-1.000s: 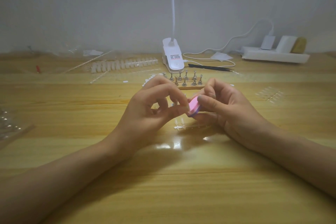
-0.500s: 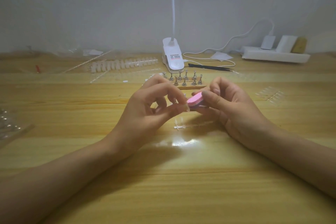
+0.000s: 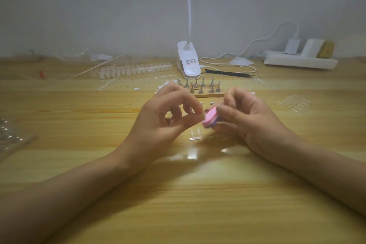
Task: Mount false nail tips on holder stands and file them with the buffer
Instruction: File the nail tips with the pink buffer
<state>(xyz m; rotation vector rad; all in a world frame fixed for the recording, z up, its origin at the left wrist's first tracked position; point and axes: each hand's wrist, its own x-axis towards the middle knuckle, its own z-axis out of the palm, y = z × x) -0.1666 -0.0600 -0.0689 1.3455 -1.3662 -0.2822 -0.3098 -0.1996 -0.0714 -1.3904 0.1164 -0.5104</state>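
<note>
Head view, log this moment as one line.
phase: filing | left hand: pinches small piece, hidden by fingertips | right hand: holds pink buffer at left fingertips | holder stands: behind hands

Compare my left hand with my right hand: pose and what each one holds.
The left hand pinches thumb and forefinger together, and whatever they hold is too small to see; the right hand grips the pink buffer. The left hand's forefinger arches over an open gap to its thumb; the right hand's fingers curl tighter toward the palm. Both sit in front of the holder stands, fingertips meeting at the buffer.
</note>
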